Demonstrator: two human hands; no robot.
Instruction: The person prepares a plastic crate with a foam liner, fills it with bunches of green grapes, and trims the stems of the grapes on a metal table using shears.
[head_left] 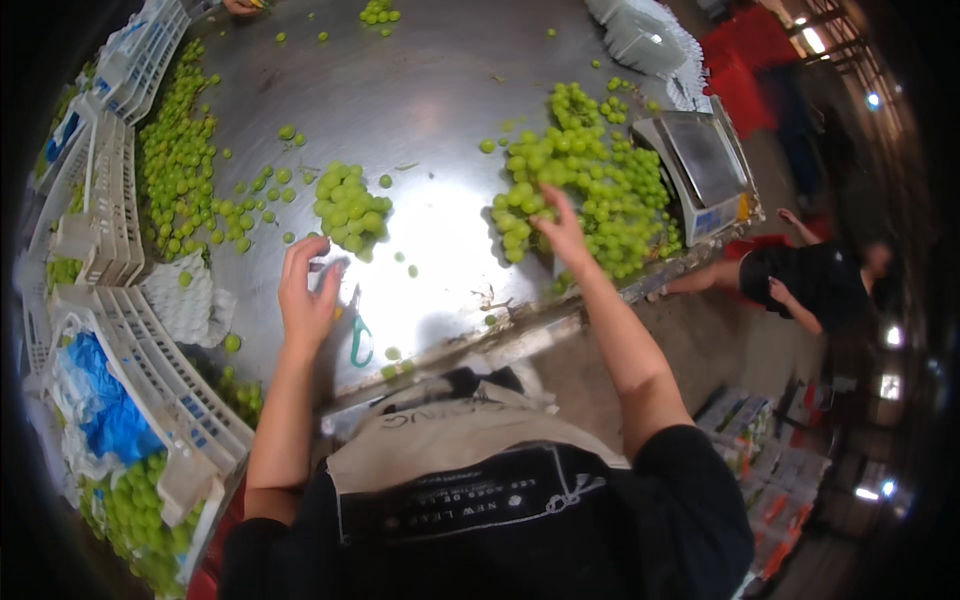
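A small bunch of green grapes [348,208] lies on the metal table, just beyond my left hand [309,288]. That hand holds nothing; its fingers are bent, with the thumb apart from them. Beside it rest snips with teal handles [361,343], blades partly hidden in glare. My right hand [562,228] reaches over the left edge of a large heap of green grape bunches [610,190], thumb and fingers spread. Its fingertips are at the grapes; whether they touch them I cannot tell.
White plastic crates [110,200] line the left, one with blue plastic [105,400]. Loose grapes [180,150] lie along them, near white foam netting [187,298]. A scale [705,165] and clear plastic boxes [640,42] stand right. Another person [815,285] is beyond; a hand [240,6] shows far left.
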